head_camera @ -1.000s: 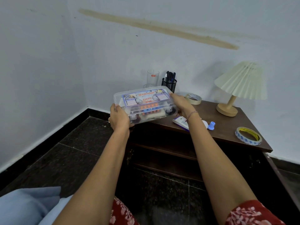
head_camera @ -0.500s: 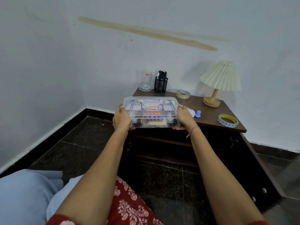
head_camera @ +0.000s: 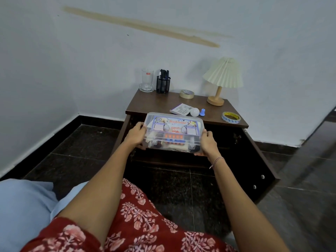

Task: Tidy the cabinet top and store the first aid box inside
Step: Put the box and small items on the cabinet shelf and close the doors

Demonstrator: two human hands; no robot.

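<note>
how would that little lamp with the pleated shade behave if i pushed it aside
Likely tippy: the lamp has a wide pleated shade on a thin stem over a small round base, so a high push could topple it. The shade looks like thin folded material, probably easy to crush. It probably slides easily on the smooth cabinet top.

Cabinet interior [head_camera: 225, 142] open ahead; right door [head_camera: 258, 166] swung wide beside it.

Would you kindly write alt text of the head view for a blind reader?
The left hand and right hand hold a clear first aid box before an open dark cabinet; a lamp, pen holder, glass and masking tape stand on top.
</note>
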